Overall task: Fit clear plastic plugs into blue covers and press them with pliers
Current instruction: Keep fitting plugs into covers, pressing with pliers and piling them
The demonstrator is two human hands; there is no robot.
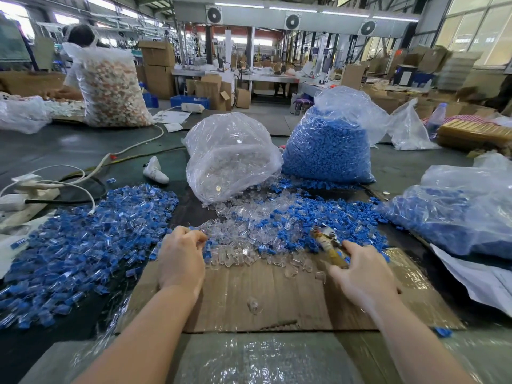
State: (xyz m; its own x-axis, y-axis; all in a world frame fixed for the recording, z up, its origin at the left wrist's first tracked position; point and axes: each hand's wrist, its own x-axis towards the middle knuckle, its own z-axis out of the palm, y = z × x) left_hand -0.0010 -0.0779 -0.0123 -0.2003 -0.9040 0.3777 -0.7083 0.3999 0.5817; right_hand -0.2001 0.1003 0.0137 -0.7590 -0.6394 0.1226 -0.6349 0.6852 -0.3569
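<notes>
left hand (181, 261): palm down, fingers curled into the near clear plugs (238, 245), hold unclear | right hand (360, 273): fingers wrapped around pliers (331, 245), pointing far-left

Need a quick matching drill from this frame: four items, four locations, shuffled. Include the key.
Items
1. pliers
2. bag of clear plugs
3. pile of assembled blue-and-clear parts
4. single clear plug

Places
A. alone on the bare cardboard sheet, between the forearms
B. on the table left of the left hand
C. in the right hand
D. upright behind the loose parts, left of the bag of blue covers

Pairs: 1-C, 2-D, 3-B, 4-A
</notes>
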